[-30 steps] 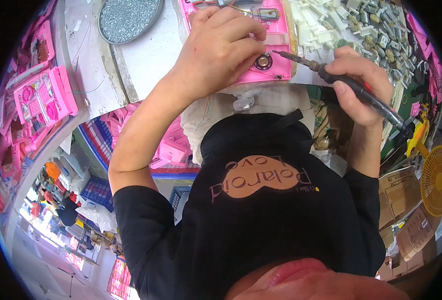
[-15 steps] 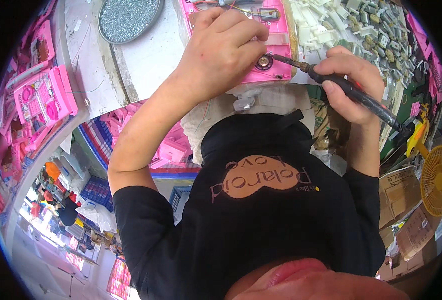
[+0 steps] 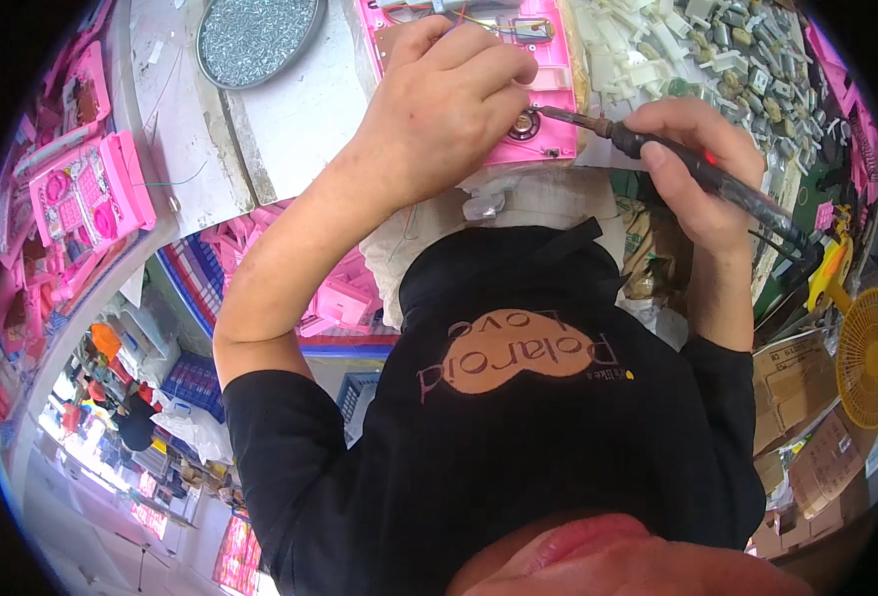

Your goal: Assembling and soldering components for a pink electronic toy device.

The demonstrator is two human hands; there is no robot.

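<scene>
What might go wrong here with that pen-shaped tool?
The soldering iron points toward the left hand, its tip very near it; if hot, a slip might burn the skin. The tip is also over the pink casing, beside the round speaker, and might scorch either.

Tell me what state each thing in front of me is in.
Pink casing, open, inside showing
Speaker, set in the casing
Soldering iron, held, tip near the speaker
Right hand, closed around the soldering iron
Left hand, bent over the casing
Round tray, holding many small metal pieces
White plastic parts, heaped loose
Yellow fan, cannot tell whether running
</scene>
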